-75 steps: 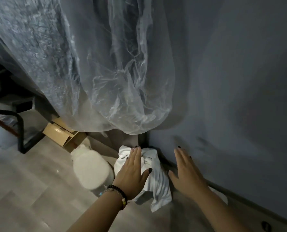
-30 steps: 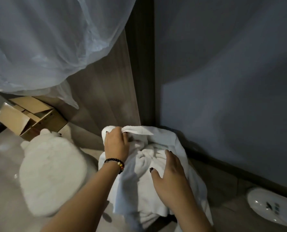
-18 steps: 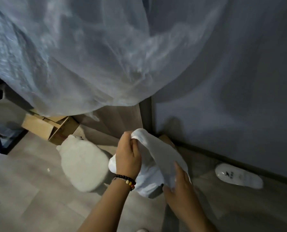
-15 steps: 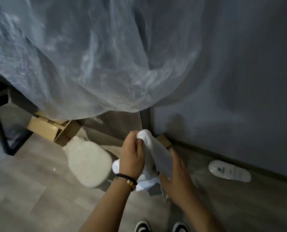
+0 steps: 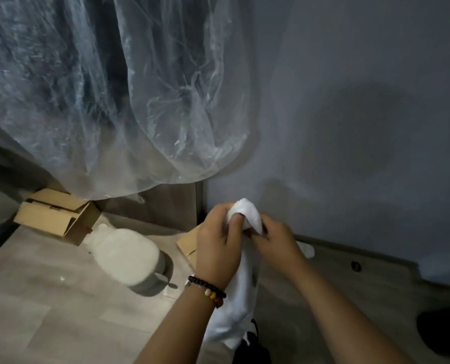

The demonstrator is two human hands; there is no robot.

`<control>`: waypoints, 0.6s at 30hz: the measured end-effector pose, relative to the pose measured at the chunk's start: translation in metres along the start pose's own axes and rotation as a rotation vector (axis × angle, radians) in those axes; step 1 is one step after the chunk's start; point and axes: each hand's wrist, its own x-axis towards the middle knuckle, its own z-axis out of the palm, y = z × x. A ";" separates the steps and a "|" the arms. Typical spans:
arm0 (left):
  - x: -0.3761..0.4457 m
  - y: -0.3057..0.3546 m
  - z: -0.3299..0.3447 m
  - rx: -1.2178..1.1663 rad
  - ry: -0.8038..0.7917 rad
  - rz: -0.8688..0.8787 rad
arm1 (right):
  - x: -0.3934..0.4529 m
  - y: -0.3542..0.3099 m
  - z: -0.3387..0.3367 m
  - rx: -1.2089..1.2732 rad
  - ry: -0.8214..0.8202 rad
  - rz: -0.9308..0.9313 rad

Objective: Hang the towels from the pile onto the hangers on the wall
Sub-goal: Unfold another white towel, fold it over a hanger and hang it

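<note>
- In the corner where the grey wall point(image 5: 350, 101) meets a wood-grain panel point(image 5: 171, 203), a person is holding a white towel point(image 5: 241, 292) up in front of them with both hands.
- The left hand point(image 5: 218, 248) is gripping the towel near its top, its fingers point(image 5: 234, 227) curling round the cloth and the dark-painted nails pressing into the fold.
- The right hand point(image 5: 276, 243) is pinching the same upper fold from the other side, fingertips closing on the cloth right beside the left hand.
- The top of the towel is bunching into a rounded hump above both hands, while the rest is hanging straight down between the forearms, clear of the floor point(image 5: 48, 311).
- A beaded bracelet point(image 5: 208, 290) is sitting on the left wrist.
- A clear plastic sheet point(image 5: 113, 101) is draping down over the upper left, its lower edge hanging above the floor.
- An open cardboard box point(image 5: 53, 214) is lying on the floor under the sheet, and a white fluffy object point(image 5: 124, 256) is resting just beside it.
- A second piece of cardboard point(image 5: 189, 243) is showing behind the left hand, against the panel.
- A small white object point(image 5: 306, 249) is lying by the skirting, partly hidden behind the right hand.
- No hangers are showing here.
</note>
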 end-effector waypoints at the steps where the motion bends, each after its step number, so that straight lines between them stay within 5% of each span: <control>1: -0.005 0.011 -0.008 -0.009 -0.005 0.020 | -0.012 -0.008 -0.001 0.007 0.059 0.001; 8: -0.050 0.063 -0.032 -0.130 0.001 0.086 | -0.089 -0.053 -0.031 0.115 0.431 -0.025; 18: -0.113 0.082 0.021 0.026 -0.441 0.032 | -0.186 -0.046 -0.127 0.243 0.757 -0.031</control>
